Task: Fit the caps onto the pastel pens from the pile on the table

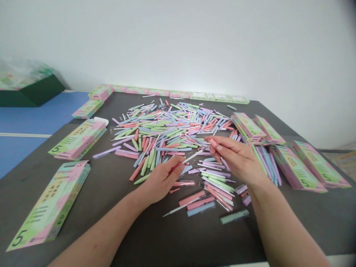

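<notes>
A large heap of slim pastel pen parts (167, 129) in pink, green, blue, lilac and white covers the middle of the dark table (178, 237). My left hand (164, 178) pinches a thin white stick (193, 156) between its fingers, and the stick points right toward my other hand. My right hand (233, 157) grips a short pink tube (213, 143) in its fingertips. The two hands are close but apart. Loose pieces lie under and just beyond both hands. Whether the stick reaches the tube is hard to tell.
Flat pastel boxes printed with a 5 lie on both sides, including a large one (50, 204) at front left and a stack (247, 128) at right. More boxes (178, 94) line the far table edge. A green box (33, 89) stands beyond the table on a blue surface.
</notes>
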`<action>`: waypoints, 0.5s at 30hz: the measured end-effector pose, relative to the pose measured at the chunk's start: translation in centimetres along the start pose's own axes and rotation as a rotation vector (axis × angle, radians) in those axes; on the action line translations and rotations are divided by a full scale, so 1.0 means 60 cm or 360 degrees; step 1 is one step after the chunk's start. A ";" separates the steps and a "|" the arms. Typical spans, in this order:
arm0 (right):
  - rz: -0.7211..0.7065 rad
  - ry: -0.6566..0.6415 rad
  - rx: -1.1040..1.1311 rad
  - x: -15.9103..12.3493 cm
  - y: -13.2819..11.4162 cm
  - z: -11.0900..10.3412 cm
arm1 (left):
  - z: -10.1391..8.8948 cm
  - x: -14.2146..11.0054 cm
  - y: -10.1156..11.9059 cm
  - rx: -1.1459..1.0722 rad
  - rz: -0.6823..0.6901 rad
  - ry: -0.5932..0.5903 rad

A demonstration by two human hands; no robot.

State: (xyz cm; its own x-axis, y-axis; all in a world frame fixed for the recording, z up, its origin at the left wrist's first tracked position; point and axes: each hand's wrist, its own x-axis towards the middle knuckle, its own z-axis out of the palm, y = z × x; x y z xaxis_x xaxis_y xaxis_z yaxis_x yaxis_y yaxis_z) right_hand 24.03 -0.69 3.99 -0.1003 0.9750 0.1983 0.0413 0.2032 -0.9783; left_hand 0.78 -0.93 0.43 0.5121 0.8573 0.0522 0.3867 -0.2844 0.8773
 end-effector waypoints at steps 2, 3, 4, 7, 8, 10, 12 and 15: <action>-0.0044 0.0020 -0.0021 -0.003 -0.003 -0.007 | 0.000 0.000 0.000 -0.0020 -0.0011 -0.0002; -0.0068 0.0046 -0.0007 -0.004 -0.005 -0.010 | 0.000 0.000 0.001 -0.0032 -0.0014 -0.0003; -0.0098 0.0085 0.0006 -0.005 -0.007 -0.012 | -0.001 0.000 0.001 -0.0041 -0.0015 -0.0005; -0.0179 0.0258 -0.0045 -0.005 -0.011 -0.016 | -0.003 0.000 0.003 -0.0046 0.0004 -0.0014; -0.0189 0.0303 -0.0083 -0.005 -0.011 -0.017 | -0.004 0.000 0.003 -0.0039 0.0004 -0.0024; -0.0196 0.0321 -0.0132 -0.004 -0.011 -0.017 | -0.005 0.000 0.004 -0.0021 -0.0006 -0.0035; -0.0208 0.0286 -0.0139 -0.005 -0.010 -0.016 | -0.006 0.000 0.004 -0.0006 -0.0021 -0.0042; -0.0219 0.0251 -0.0124 -0.006 -0.010 -0.015 | -0.007 0.000 0.005 -0.0005 -0.0023 -0.0070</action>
State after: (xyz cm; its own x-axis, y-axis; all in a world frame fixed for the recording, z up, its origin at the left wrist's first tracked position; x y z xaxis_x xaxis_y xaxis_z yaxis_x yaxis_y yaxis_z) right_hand 24.96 -1.07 4.58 0.0461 0.9384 0.3423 0.1153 0.3354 -0.9350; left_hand 0.57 -0.87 0.87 0.5398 0.8416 0.0187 0.3919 -0.2709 0.8792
